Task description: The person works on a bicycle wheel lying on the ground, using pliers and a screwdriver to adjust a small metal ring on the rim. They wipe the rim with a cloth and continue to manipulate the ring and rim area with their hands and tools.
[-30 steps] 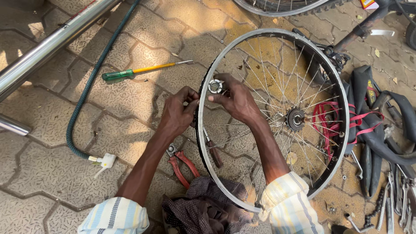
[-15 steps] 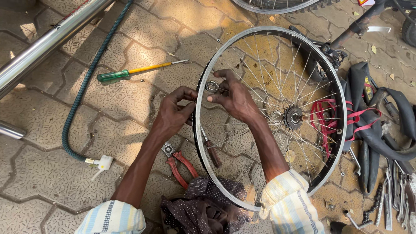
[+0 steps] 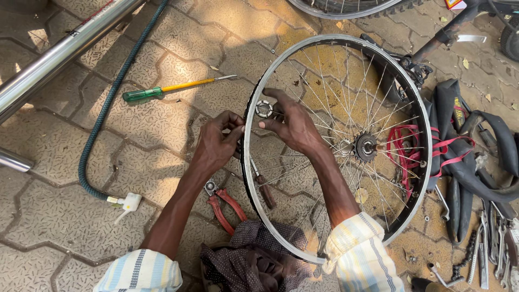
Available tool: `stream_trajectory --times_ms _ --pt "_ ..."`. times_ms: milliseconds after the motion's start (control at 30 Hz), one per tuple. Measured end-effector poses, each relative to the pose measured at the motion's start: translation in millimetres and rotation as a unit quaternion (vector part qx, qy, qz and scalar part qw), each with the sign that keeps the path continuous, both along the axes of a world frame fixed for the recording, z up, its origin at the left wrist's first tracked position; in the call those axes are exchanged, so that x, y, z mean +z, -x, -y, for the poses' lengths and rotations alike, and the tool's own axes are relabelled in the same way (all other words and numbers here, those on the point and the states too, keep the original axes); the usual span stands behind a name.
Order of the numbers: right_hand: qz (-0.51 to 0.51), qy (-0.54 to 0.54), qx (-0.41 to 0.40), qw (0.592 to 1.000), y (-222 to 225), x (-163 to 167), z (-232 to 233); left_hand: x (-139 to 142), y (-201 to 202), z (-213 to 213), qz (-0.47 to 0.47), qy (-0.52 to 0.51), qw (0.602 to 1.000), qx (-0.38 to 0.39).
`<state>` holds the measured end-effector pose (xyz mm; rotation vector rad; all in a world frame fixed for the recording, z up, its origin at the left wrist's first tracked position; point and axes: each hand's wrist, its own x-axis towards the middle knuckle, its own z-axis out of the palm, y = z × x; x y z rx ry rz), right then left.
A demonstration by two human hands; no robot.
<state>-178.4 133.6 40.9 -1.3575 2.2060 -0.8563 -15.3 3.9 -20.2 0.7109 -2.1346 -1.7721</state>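
Silver spoked bicycle wheel (image 3: 416, 162), bare metal rim, no tyre — stands on edge on the grey interlocking paving floor (image 3: 65, 216) in front of my knees, its toothed hub sprocket (image 3: 365, 146) toward the right.

My left hand (image 3: 216, 145) — fingers curled at the outer side of the rim's left arc, touching it; what they pinch I cannot tell.

My right hand (image 3: 292, 127) — inside the wheel among the spokes, thumb and fingers closed on a small round silver spoke tool (image 3: 264, 108) held just at the rim. The two hands sit close together, the rim between them.

Red-handled pliers (image 3: 223, 203) — lying on the floor below my left wrist.

Brown-handled tool (image 3: 264, 190) — on the floor under the spokes, just beside the pliers.

Green-handled screwdriver with a yellow shaft (image 3: 162, 90) — on the floor, well apart to the upper left.

Dark green hose with a white end fitting (image 3: 102, 119) — curving down the left.

Black rubber inner tubes (image 3: 465, 162) — heaped to the right of the wheel.
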Motion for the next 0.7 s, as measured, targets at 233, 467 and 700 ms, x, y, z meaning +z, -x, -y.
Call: stream_trajectory --times_ms 233,467,700 --pt "0.053 -0.088 -0.174 0.979 -5 -5 12 7 -1 0 0.029 -0.109 0.994 0.004" --pt "-0.066 0.012 0.013 0.998 1 -12 3 4 -5 -1 0.013 -0.123 0.992 -0.006" --pt "0.063 -0.1 -0.106 0.987 1 -9 8 12 -2 -3 -0.04 0.002 0.999 -0.009"
